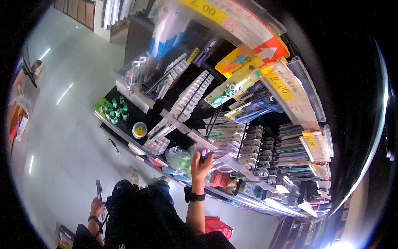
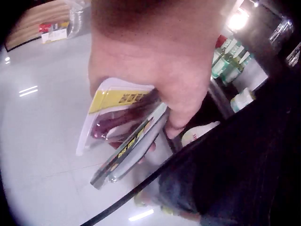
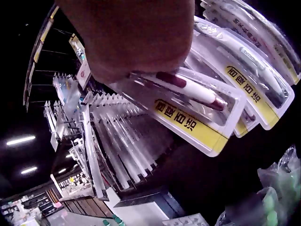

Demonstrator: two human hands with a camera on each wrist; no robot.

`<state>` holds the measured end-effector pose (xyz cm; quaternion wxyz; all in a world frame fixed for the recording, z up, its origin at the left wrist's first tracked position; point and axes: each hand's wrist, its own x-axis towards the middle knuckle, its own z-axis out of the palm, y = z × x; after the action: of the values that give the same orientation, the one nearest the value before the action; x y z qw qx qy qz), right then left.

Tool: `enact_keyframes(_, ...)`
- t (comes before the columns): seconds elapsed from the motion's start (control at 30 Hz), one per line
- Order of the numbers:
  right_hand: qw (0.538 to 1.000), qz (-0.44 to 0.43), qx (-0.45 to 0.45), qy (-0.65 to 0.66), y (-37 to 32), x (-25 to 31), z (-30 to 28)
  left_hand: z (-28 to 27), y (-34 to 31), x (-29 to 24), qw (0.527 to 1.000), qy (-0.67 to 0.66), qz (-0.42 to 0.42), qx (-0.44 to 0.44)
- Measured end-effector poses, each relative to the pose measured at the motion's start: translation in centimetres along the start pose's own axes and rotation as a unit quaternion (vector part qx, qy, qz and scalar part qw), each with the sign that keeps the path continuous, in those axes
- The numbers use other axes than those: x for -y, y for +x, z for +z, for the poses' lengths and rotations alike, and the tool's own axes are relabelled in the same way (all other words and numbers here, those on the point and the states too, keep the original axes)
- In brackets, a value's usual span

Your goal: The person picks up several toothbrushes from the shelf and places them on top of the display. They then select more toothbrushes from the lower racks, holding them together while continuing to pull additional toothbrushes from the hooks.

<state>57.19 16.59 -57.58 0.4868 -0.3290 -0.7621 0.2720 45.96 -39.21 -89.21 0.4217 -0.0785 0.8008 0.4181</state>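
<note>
My right hand (image 1: 201, 167) is raised to the rack's lower hooks and pinches a packaged toothbrush at its upper end. That toothbrush pack (image 3: 186, 123) is clear plastic with a yellow band and a maroon-and-white handle; the right wrist view hides my fingertips. Beside it hang more toothbrush packs (image 3: 244, 77) of the same yellow-banded kind. Low at my left side, my left hand (image 2: 146, 66) grips two packs by their edges. One is a yellow-banded toothbrush pack (image 2: 123, 100) with a dark red handle; the other, a dark-edged blister pack (image 2: 136, 147), lies against it.
Price tags (image 1: 282, 86) jut out from the rack above. On the lower shelf stand green bottles (image 1: 115, 111), a round tub (image 1: 139, 130) and a clear bag (image 1: 179, 159) with green items. A red basket (image 1: 217, 227) is down by my right forearm. A pen-like item (image 1: 115, 147) lies on the floor.
</note>
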Motion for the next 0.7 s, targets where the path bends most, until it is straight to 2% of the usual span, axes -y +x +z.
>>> enact_keyframes(0.03,0.999,0.045,0.007,0.001,-0.2,-0.2,-0.2,-0.4,0.5,1.3,0.996,0.061,0.043,0.042)
enact_keyframes(0.07,0.999,0.046,0.005,0.000,0.2,0.4,-0.3,-1.1,1.9,3.6,0.989,-0.094,-0.083,0.072)
enact_keyframes(0.1,0.998,0.031,0.034,-0.043,0.7,0.9,-0.5,-1.0,2.9,6.0,0.990,-0.088,-0.088,0.068)
enact_keyframes(0.13,0.994,0.017,0.064,-0.086,1.0,1.2,-0.5,-0.7,1.9,5.5,0.990,-0.082,-0.093,0.062)
enact_keyframes(0.2,0.994,0.026,0.060,-0.088,1.0,1.0,-0.2,-0.3,1.4,2.9,1.000,0.000,-0.010,0.026)
enact_keyframes(0.27,0.991,0.087,0.049,-0.087,1.1,2.0,0.0,0.3,-1.9,-5.1,0.992,0.110,0.062,-0.008)
enact_keyframes(0.33,0.995,0.071,0.030,-0.060,1.6,2.3,0.4,0.7,3.0,-0.6,0.967,0.173,0.186,-0.038)
enact_keyframes(0.37,0.992,0.064,0.037,-0.099,1.8,2.0,0.4,1.0,3.3,-1.6,0.991,0.077,0.110,-0.002)
enact_keyframes(0.4,0.988,0.057,0.043,-0.139,2.0,1.8,0.4,1.2,4.9,-0.8,0.997,0.034,0.066,-0.001)
enact_keyframes(0.47,0.986,0.059,0.049,-0.149,2.2,2.4,0.5,2.0,7.2,0.7,0.986,0.040,0.162,-0.027)
enact_keyframes(0.5,0.985,0.079,0.049,-0.142,2.3,2.8,0.5,2.0,7.2,0.6,0.985,0.038,0.163,-0.029)
enact_keyframes(0.53,0.985,0.099,0.049,-0.135,2.3,3.1,0.5,1.9,5.5,-2.3,0.983,0.114,0.141,-0.017)
enact_keyframes(0.57,0.992,0.054,0.016,-0.114,2.0,2.8,0.7,1.8,4.1,-4.7,0.975,0.188,0.118,-0.006)
enact_keyframes(0.6,0.992,0.052,0.016,-0.111,1.9,2.9,0.7,1.7,4.1,-4.6,0.975,0.187,0.118,-0.009)
enact_keyframes(0.67,0.995,0.053,-0.018,-0.082,1.6,3.3,0.6,1.7,4.2,-2.5,0.999,0.041,0.014,0.002)
enact_keyframes(0.7,0.992,0.076,-0.012,-0.098,1.6,2.6,0.4,2.1,6.4,2.7,0.987,0.032,0.152,-0.049)
